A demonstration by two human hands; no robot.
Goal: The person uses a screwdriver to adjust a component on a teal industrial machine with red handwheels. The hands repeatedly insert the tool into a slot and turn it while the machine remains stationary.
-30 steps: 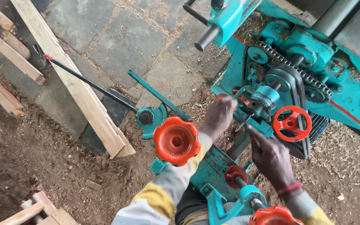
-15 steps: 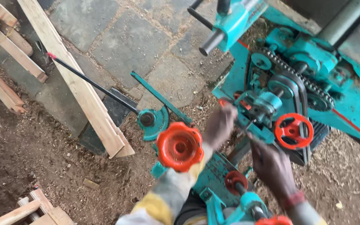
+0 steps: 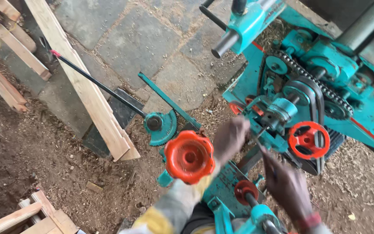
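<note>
The left hand (image 3: 231, 138) reaches in from below, its fingers curled in a loose fist against the small teal fitting (image 3: 270, 117) at the side of the teal woodworking machine (image 3: 351, 95); whether it actually grips anything there, I cannot tell. The right hand (image 3: 287, 184) sits just beside it, lower and to the right, fingers closed around a thin dark tool (image 3: 262, 149) whose tip points up toward the same fitting. A large orange handwheel (image 3: 189, 157) stands just left of the left wrist. A smaller red handwheel (image 3: 308, 139) lies right of the fitting, under the drive chain (image 3: 312, 78) and belt. A pale wooden plank (image 3: 83, 86) lies on the stone paving (image 3: 139, 43), crossed by a black rod (image 3: 96, 84) that ends at a teal toothed quadrant (image 3: 161, 126).
</note>
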